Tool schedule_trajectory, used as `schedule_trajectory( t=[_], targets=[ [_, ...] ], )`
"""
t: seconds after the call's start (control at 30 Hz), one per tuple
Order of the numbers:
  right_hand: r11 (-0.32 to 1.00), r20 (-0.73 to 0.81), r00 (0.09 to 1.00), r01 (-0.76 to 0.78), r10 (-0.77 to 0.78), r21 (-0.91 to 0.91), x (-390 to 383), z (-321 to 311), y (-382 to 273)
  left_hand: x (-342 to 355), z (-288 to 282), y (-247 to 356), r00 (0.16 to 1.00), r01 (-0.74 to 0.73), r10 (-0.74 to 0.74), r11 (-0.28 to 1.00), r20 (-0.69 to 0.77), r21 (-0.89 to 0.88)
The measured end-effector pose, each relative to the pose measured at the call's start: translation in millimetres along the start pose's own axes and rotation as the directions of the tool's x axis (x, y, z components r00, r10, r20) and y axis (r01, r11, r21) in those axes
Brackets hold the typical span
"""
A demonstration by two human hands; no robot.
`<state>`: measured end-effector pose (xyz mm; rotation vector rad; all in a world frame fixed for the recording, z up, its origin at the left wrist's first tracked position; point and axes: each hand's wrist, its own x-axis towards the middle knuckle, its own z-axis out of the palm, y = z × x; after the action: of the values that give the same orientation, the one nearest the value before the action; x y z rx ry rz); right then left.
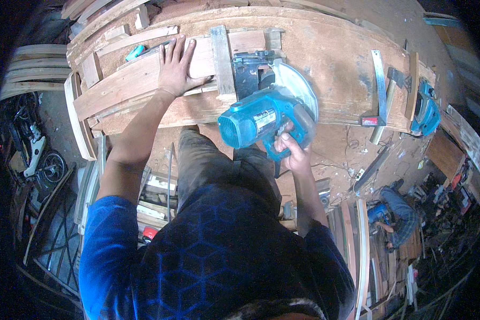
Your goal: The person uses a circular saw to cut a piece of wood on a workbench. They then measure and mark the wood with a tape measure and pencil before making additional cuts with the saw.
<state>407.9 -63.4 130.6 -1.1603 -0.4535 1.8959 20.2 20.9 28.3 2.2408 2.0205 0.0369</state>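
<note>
A: Crowded workshop around us: brown floor (333, 143), curved timber stacked (37, 65) off to our left, another person (402, 213) bent low at the right.

B: Across our front runs the worktop (346, 80), long and dusty, so things may slide on it.

A: Left of middle on it lies the plank (120, 86): stiff, we'd judge, and best pressed flat well away from the blade.

B: And over its right stretch, the circular saw (256, 120)! Looks heavy, motor jutting toward us; it'll likely want to tip. We'd take it by the rear handle.

A: A grey batten (222, 63) crosses the plank just beside the saw's base.

B: Now our hands: right hand (292, 152) wrapped around that handle, left hand (175, 69) spread wide on the plank. Blade spinning? We can't tell.
</note>
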Motion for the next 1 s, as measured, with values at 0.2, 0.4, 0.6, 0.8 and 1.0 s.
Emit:
schedule_trajectory(
  t=[0.2, 0.4, 0.6, 0.8, 1.0],
  targets=[
    [1.0, -0.001, 1.0, -0.015, 0.015, 0.0, 4, 4, -9, -1, 0, 0, 1.0, -0.012, 0.012, 1.0, -0.012, -0.005],
    [0.999, 0.004, 1.0, -0.029, 0.029, 0.031, 8, -2, -6, 1, -8, 1, 0.994, -0.076, 0.072, 0.996, -0.078, -0.055],
    [0.997, 0.018, 0.998, -0.061, 0.06, 0.052, 7, -12, 0, 33, 12, 6, 0.983, 0.065, -0.1, 0.974, -0.153, -0.218],
    [0.995, -0.035, 0.997, -0.064, 0.067, 0.08, 7, -1, -6, 47, 16, 28, 0.971, 0.204, -0.21, 0.977, -0.113, -0.061],
    [0.998, -0.03, 0.999, -0.044, 0.045, 0.032, 12, 3, -8, 45, 13, 30, 0.969, 0.212, -0.218, 0.975, -0.114, -0.064]
  ],
)
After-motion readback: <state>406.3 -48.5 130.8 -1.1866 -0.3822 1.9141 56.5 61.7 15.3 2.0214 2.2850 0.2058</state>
